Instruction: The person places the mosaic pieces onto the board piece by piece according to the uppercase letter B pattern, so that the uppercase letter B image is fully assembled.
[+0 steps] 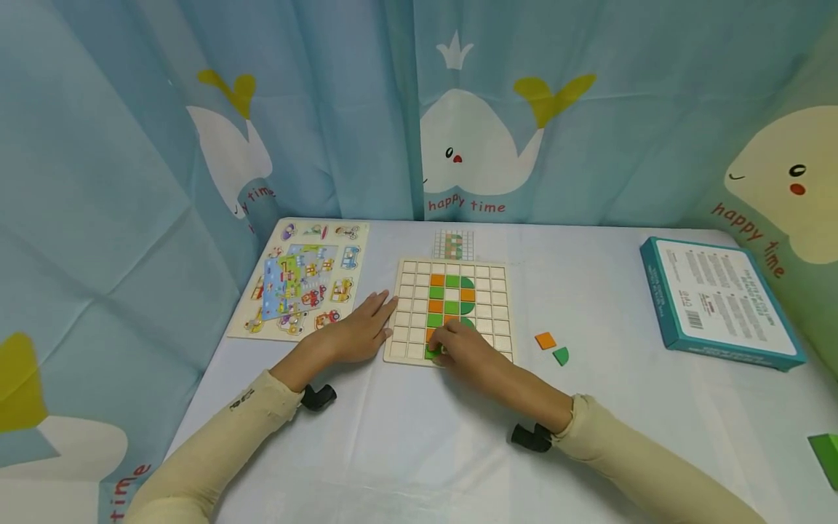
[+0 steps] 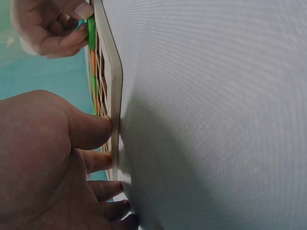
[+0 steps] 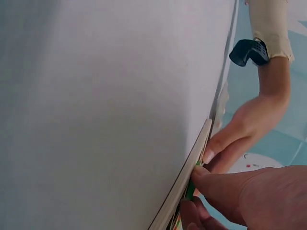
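A wooden grid board (image 1: 494, 313) lies on the white table, its middle columns filled with orange squares, green squares and rounded green pieces. At its near edge my right hand (image 1: 468, 356) pinches a green tile (image 2: 91, 34) between thumb and fingers, down at the bottom row of the pattern. The right wrist view shows the thumb against this green tile (image 3: 191, 189); its full outline is hidden. My left hand (image 1: 353, 333) rests at the board's left edge, fingers extended, with the thumb touching the rim. An orange square (image 1: 545, 340) and a green quarter-round piece (image 1: 561, 356) lie right of the board.
Behind the board is a small pattern card (image 1: 454, 246). At the left lies a picture board (image 1: 353, 236) with illustrated cards (image 1: 280, 290) on top. A teal box (image 1: 727, 306) sits at the right. Part of a green object (image 1: 826, 458) shows at the right edge.
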Demonstrator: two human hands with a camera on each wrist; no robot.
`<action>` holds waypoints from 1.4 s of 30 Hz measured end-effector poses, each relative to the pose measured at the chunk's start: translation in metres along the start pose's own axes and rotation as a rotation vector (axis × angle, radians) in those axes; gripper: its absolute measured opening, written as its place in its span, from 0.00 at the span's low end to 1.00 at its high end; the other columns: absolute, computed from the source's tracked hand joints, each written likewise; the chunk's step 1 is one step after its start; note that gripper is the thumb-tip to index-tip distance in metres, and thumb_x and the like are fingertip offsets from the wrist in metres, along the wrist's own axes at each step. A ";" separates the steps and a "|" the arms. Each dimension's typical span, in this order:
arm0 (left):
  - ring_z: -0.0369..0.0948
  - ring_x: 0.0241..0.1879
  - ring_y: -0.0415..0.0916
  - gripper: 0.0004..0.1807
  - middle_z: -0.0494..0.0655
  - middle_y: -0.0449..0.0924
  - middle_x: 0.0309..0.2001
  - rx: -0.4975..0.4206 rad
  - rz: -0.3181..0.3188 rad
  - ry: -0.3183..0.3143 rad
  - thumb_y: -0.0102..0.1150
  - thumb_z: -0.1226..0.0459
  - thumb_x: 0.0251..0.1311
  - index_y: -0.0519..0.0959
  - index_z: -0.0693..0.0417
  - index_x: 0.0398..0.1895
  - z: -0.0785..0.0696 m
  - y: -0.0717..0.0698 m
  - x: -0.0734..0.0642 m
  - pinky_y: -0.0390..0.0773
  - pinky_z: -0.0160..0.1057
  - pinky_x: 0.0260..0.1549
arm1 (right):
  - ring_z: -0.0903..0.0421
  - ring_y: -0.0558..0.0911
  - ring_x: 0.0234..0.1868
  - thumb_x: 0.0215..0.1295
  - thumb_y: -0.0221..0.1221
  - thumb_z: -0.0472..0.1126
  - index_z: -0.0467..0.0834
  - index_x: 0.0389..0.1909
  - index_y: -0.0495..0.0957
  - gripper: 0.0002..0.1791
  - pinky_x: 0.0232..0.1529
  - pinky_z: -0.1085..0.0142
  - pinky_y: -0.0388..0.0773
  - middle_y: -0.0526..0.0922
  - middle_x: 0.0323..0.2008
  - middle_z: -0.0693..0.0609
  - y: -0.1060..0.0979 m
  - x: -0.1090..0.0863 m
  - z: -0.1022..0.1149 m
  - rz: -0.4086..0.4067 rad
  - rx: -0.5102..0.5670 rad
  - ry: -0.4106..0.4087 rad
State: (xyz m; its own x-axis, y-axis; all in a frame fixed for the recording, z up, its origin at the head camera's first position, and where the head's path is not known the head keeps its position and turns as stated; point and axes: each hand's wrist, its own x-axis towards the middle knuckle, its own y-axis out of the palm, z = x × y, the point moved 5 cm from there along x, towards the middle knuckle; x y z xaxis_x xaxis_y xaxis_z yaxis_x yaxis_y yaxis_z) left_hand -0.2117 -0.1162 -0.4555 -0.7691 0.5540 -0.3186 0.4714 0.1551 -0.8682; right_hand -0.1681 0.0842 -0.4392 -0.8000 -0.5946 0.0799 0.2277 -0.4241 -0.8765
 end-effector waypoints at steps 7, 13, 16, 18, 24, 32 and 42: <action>0.57 0.85 0.33 0.36 0.61 0.34 0.86 0.003 0.000 0.006 0.38 0.55 0.86 0.42 0.58 0.87 0.001 0.000 0.001 0.45 0.55 0.82 | 0.53 0.81 0.42 0.65 0.70 0.28 0.38 0.42 0.85 0.07 0.46 0.64 0.84 0.81 0.42 0.48 -0.001 -0.006 0.002 -0.022 0.009 -0.067; 0.56 0.85 0.32 0.36 0.59 0.34 0.86 -0.010 0.005 -0.002 0.38 0.55 0.85 0.42 0.56 0.87 0.002 0.001 0.002 0.44 0.55 0.82 | 0.53 0.82 0.46 0.65 0.71 0.30 0.41 0.44 0.88 0.08 0.49 0.61 0.84 0.82 0.45 0.49 -0.009 -0.013 -0.001 -0.046 -0.005 -0.095; 0.56 0.85 0.32 0.36 0.59 0.34 0.87 -0.016 0.003 -0.001 0.38 0.55 0.85 0.42 0.56 0.87 0.002 0.001 0.003 0.44 0.55 0.82 | 0.53 0.81 0.47 0.66 0.71 0.32 0.44 0.45 0.88 0.09 0.50 0.58 0.81 0.81 0.46 0.51 -0.018 -0.020 -0.007 -0.036 -0.009 -0.052; 0.56 0.86 0.31 0.37 0.59 0.34 0.87 -0.015 0.004 0.000 0.38 0.55 0.85 0.41 0.56 0.87 0.002 0.002 0.002 0.44 0.55 0.82 | 0.52 0.81 0.47 0.66 0.71 0.33 0.44 0.47 0.88 0.10 0.50 0.55 0.80 0.82 0.47 0.50 -0.027 -0.026 -0.015 -0.028 -0.010 -0.019; 0.56 0.86 0.31 0.37 0.60 0.34 0.86 -0.019 0.001 0.005 0.39 0.55 0.85 0.42 0.57 0.87 0.002 0.002 0.001 0.45 0.55 0.82 | 0.46 0.80 0.51 0.68 0.70 0.34 0.38 0.54 0.81 0.16 0.52 0.50 0.81 0.79 0.52 0.42 -0.064 -0.055 -0.048 0.058 -0.009 0.157; 0.54 0.86 0.31 0.37 0.57 0.33 0.87 -0.028 0.003 -0.021 0.39 0.54 0.85 0.41 0.55 0.87 0.004 0.003 0.000 0.44 0.54 0.83 | 0.40 0.81 0.54 0.70 0.68 0.37 0.35 0.63 0.73 0.25 0.52 0.44 0.83 0.75 0.56 0.36 -0.098 -0.097 -0.089 0.115 -0.026 0.285; 0.55 0.86 0.31 0.37 0.58 0.34 0.87 -0.038 -0.001 -0.004 0.39 0.54 0.85 0.42 0.55 0.87 0.003 0.002 0.001 0.44 0.54 0.83 | 0.42 0.82 0.51 0.69 0.68 0.30 0.36 0.58 0.78 0.19 0.50 0.49 0.83 0.79 0.53 0.39 -0.083 -0.101 -0.112 0.036 0.054 0.253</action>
State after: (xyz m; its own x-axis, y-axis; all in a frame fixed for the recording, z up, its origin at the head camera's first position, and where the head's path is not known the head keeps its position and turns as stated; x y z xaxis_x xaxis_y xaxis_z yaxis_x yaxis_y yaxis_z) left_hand -0.2130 -0.1180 -0.4584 -0.7715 0.5502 -0.3195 0.4867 0.1869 -0.8534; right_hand -0.1688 0.2562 -0.4277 -0.9029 -0.4227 -0.0780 0.2819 -0.4456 -0.8497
